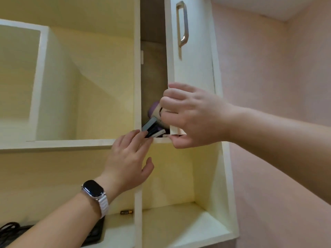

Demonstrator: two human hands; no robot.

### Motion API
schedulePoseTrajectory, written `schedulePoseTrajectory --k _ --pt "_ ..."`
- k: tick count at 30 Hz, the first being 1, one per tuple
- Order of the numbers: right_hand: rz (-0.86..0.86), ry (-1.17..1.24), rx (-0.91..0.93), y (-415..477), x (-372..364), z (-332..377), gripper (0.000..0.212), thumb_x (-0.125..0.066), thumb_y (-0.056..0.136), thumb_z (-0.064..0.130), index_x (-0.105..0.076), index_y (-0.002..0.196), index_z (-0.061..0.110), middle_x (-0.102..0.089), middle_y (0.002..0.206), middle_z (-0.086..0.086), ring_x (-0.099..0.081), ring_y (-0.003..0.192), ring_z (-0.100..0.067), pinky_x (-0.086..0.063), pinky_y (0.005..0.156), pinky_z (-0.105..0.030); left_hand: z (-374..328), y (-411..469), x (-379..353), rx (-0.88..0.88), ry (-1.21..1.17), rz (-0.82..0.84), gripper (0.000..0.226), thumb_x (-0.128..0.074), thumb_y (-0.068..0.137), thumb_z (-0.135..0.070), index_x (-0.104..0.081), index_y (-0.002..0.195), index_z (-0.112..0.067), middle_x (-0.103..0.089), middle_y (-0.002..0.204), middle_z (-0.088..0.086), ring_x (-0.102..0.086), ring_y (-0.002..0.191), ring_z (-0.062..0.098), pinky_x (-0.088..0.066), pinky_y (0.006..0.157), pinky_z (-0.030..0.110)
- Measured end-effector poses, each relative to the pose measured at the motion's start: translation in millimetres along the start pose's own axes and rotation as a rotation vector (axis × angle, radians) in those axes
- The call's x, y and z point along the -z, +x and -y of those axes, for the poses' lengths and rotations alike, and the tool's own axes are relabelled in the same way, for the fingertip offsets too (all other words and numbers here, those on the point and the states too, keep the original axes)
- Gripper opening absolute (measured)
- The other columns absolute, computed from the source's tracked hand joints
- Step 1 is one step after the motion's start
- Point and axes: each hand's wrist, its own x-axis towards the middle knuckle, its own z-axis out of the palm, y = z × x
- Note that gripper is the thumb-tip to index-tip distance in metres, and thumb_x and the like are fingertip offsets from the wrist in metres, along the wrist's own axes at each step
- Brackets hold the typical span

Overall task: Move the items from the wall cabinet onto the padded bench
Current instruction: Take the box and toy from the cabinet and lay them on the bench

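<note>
I look up at a cream wall cabinet. Its narrow door [192, 56] stands partly open, and my right hand [191, 115] grips the door's lower edge. Inside the gap lie several items: a purple and cream object [155, 110], a flat grey box [149, 124] and dark and white things [157, 133] at the shelf edge. My left hand [129, 158], with a watch on its wrist, reaches up with fingers spread; its fingertips touch the grey box at the shelf front. The padded bench is out of view.
An open cream shelf bay [86, 86] sits to the left of the cabinet. On the lower shelf lie a small battery [126, 212] and a dark keyboard with cables [93, 233]. A pink wall [277, 104] is on the right.
</note>
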Motion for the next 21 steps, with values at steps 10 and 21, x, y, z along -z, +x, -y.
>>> schedulePoseTrajectory --k 10,21 --pt "-0.117 -0.043 -0.148 -91.1 52.6 -24.0 0.017 -0.057 0.072 0.019 -0.059 0.073 0.002 -0.058 0.082 -0.018 -0.058 0.089 -0.041 -0.046 0.096 -0.048 -19.1 3.0 -5.2 0.074 0.041 0.039 0.059 -0.066 0.067 -0.029 -0.063 0.122 -0.007 -0.062 0.121 0.014 -0.048 0.115 0.034 -0.036 0.096 0.05" --pt "0.151 -0.157 -0.301 -194.3 55.5 -44.3 0.021 -0.05 0.085 0.022 -0.065 0.086 0.008 -0.062 0.102 -0.016 -0.056 0.106 -0.04 -0.033 0.111 -0.053 -32.6 17.5 4.4 0.138 0.084 0.127 0.059 -0.043 0.071 -0.037 -0.063 0.12 -0.01 -0.061 0.113 0.013 -0.05 0.104 0.034 -0.038 0.08 0.046"
